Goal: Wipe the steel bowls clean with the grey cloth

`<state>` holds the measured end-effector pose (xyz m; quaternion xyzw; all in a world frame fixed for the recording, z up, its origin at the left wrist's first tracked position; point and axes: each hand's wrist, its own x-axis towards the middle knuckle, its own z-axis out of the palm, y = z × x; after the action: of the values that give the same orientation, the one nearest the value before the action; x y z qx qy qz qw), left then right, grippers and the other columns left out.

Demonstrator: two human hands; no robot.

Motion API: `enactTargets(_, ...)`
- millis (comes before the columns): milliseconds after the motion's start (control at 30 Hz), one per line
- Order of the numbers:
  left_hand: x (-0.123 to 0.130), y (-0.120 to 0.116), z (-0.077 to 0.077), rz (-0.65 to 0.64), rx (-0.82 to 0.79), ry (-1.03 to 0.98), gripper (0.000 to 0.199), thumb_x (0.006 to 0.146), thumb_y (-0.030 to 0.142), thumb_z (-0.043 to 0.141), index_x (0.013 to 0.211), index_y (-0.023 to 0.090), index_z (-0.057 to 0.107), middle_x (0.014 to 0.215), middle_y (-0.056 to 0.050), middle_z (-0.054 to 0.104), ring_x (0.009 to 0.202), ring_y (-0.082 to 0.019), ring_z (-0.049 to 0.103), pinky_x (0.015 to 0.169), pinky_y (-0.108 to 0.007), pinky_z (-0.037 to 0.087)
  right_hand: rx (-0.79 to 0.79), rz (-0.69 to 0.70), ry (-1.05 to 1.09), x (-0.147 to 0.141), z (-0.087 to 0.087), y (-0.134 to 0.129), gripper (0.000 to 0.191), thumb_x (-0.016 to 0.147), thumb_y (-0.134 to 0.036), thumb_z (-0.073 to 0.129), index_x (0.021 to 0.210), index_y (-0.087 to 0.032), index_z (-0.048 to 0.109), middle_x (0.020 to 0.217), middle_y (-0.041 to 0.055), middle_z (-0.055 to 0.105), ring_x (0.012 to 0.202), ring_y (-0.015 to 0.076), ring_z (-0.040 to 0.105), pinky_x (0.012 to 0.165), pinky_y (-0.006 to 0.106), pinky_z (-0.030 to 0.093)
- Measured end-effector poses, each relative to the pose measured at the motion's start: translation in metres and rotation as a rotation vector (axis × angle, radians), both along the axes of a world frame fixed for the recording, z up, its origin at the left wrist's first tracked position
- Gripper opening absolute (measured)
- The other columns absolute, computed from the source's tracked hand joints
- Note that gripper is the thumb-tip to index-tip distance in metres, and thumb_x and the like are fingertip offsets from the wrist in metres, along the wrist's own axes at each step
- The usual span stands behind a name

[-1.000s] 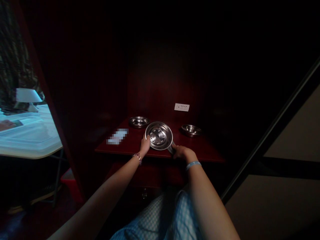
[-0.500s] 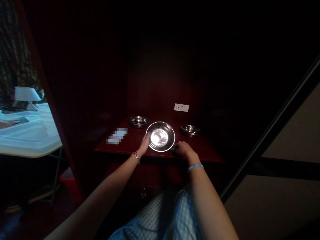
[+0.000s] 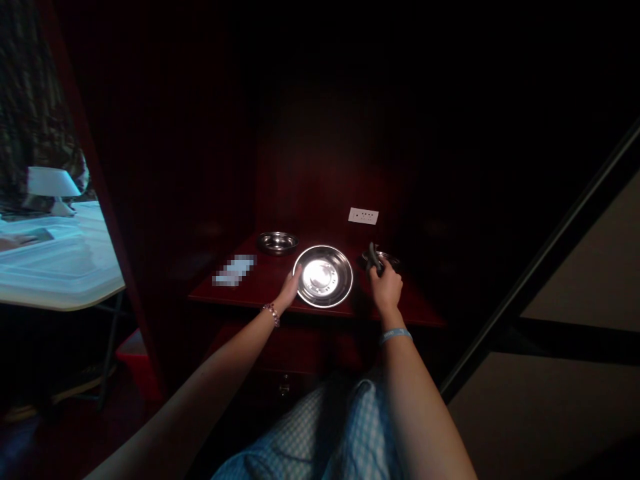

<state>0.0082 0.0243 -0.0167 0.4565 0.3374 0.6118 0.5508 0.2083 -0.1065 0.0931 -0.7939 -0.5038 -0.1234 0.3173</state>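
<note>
A shiny round stainless-steel dish is tilted toward me above the front of the shelf. My left hand is closed on its left rim, thumb on the inner side. My right hand is raised to the right of the dish, apart from it, and closed round a dark handheld tool with a curved upper end. The tool's exact kind is too dark to make out. Behind the right hand lies another steel dish, partly hidden. A third steel dish rests at the back left.
The dark red shelf has walls at the back and left. A white socket plate is on the back wall. A blurred-out pale item lies at the left. Beyond the left wall are a white table, a lamp and a red bin.
My right hand has moved up and right, away from the dish's lower right rim, with the dark tool now upright in it. The dish in my left hand has shifted slightly right.
</note>
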Motion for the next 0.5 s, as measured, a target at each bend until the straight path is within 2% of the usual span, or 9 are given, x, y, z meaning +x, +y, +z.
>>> enactTargets(100,0.0,0.0,0.001,0.006,0.002,0.022,0.047,0.087,0.045,0.059,0.122,0.014,0.064,0.13,-0.015,0.064,0.129,-0.028,0.053,0.11,-0.037,0.037,0.134,0.119,0.033,-0.006,0.0,0.004,0.045,0.096,-0.031,0.041,0.138,-0.019,0.051,0.117,0.0131,0.07,0.101,0.026,0.069,0.089,0.035,0.05)
enactTargets(167,0.0,0.0,0.001,0.006,0.004,0.037,0.048,0.088,0.045,0.058,0.123,0.014,0.063,0.133,-0.015,0.062,0.129,-0.028,0.053,0.111,-0.037,0.036,0.13,0.235,-0.005,-0.013,-0.002,0.006,0.044,0.095,-0.028,0.042,0.137,-0.02,0.052,0.12,0.0108,0.069,0.101,0.0239,0.068,0.09,0.032,0.05)
enactTargets(267,-0.001,-0.001,0.001,0.0,0.004,0.065,0.049,0.09,0.046,0.055,0.125,0.012,0.062,0.135,-0.016,0.06,0.129,-0.028,0.053,0.111,-0.038,0.036,-0.006,0.324,-0.113,-0.022,-0.005,0.008,0.042,0.095,-0.028,0.046,0.136,-0.023,0.054,0.12,0.0086,0.07,0.099,0.0221,0.069,0.088,0.03,0.05)
enactTargets(367,-0.001,-0.004,0.002,0.009,0.003,0.087,0.051,0.089,0.049,0.055,0.123,0.012,0.063,0.135,-0.017,0.06,0.129,-0.029,0.053,0.111,-0.039,0.035,-0.159,0.311,-0.229,-0.03,-0.008,0.01,0.041,0.095,-0.031,0.046,0.135,-0.026,0.054,0.118,0.0084,0.071,0.099,0.0223,0.068,0.085,0.03,0.05)
enactTargets(500,-0.001,-0.007,0.004,0.01,0.007,0.084,0.053,0.085,0.053,0.06,0.117,0.012,0.066,0.131,-0.017,0.063,0.126,-0.029,0.055,0.109,-0.038,0.037,-0.268,0.353,-0.337,-0.04,-0.012,0.015,0.044,0.095,-0.028,0.045,0.14,-0.027,0.049,0.121,0.0098,0.068,0.109,0.0214,0.064,0.087,0.028,0.049)
